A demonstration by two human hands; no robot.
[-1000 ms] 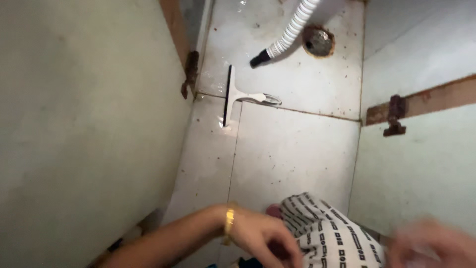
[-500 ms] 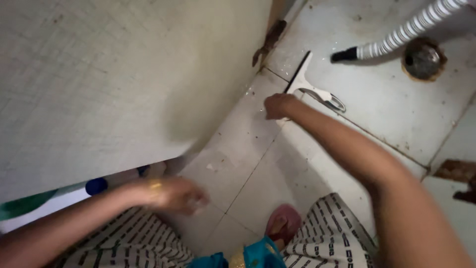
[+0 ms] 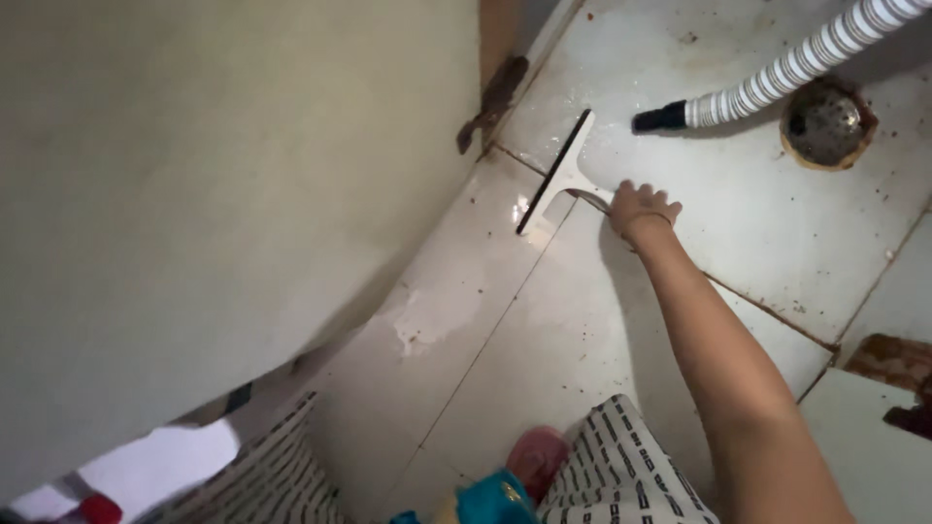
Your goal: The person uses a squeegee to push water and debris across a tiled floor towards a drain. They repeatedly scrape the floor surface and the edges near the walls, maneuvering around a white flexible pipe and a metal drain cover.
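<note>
the right hand point(image 3: 643, 209) closes its grip on the handle of the white squeegee point(image 3: 561, 175), upper middle of the frame, blade on the wet floor tiles point(image 3: 544, 320). water remains near the drain point(image 3: 825, 121). left hand is not visible.

Right hand point(image 3: 643, 208) hides squeegee point(image 3: 561, 173) handle; hose point(image 3: 788, 66) cut off.

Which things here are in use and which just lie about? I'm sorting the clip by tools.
In use:
right hand, closed on the handle
squeegee, blade on the wet floor

Lying about:
hose
drain
hinge
slipper
</note>
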